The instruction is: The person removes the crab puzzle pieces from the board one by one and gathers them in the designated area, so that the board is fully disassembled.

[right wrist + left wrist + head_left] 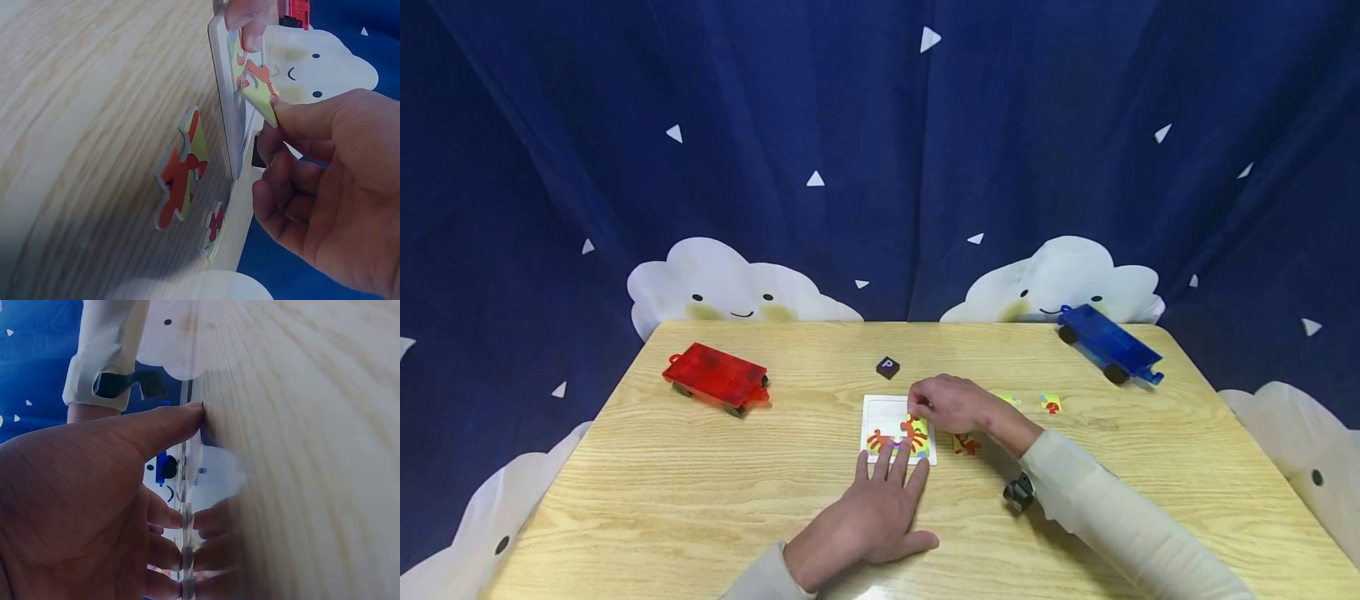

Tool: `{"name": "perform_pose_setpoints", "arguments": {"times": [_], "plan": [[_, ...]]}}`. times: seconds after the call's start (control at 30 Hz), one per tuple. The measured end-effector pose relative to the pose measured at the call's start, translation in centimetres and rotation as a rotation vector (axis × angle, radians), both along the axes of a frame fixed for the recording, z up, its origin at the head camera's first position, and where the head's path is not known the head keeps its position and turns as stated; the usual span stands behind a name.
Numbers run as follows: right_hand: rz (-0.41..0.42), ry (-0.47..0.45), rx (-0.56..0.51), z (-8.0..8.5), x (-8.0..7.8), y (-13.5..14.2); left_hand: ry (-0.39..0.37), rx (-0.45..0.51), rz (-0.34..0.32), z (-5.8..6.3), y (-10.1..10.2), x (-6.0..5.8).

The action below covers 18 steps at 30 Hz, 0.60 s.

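Note:
A white puzzle tray (866, 407) lies on the table, with crab pieces filling its lower part and right side. My left hand (880, 512) is spread flat, its straight fingertips resting on the tray's near edge. In the right wrist view, my right hand (331, 162) pinches a yellow and orange jigsaw piece (261, 94) by one corner, tilted over the tray's upper right area. Right of the tray lies a loose crab piece (966, 444), partly covered by the right hand in the head view. Two more pieces lie farther right, one a yellow piece with red (1051, 403).
A red toy wagon (717, 375) stands at the left and a blue toy wagon (1108, 340) at the back right. A small dark tile marked P (887, 367) lies behind the tray. A black wrist camera (1019, 492) sits under the right sleeve.

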State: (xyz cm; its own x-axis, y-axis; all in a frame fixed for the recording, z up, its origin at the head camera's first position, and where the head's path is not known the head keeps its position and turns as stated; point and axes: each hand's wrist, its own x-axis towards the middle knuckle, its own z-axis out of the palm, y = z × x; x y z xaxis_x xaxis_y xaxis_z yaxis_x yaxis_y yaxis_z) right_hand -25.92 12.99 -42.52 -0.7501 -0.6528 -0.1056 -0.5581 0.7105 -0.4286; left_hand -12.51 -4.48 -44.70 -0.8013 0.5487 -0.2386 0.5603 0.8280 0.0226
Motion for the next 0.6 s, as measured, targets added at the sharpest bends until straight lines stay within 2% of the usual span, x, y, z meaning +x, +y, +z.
{"name": "perform_pose_setpoints", "arguments": {"times": [0.3,0.6], "plan": [[0.021,0.023,-0.037,0.7,0.4,2.1,0.008,-0.002,-0.004,0.0,0.0,0.1],[0.004,-0.052,-0.111,1.0,0.5,7.5,-0.001,-0.008,0.001,0.1,0.0,0.0]]}}
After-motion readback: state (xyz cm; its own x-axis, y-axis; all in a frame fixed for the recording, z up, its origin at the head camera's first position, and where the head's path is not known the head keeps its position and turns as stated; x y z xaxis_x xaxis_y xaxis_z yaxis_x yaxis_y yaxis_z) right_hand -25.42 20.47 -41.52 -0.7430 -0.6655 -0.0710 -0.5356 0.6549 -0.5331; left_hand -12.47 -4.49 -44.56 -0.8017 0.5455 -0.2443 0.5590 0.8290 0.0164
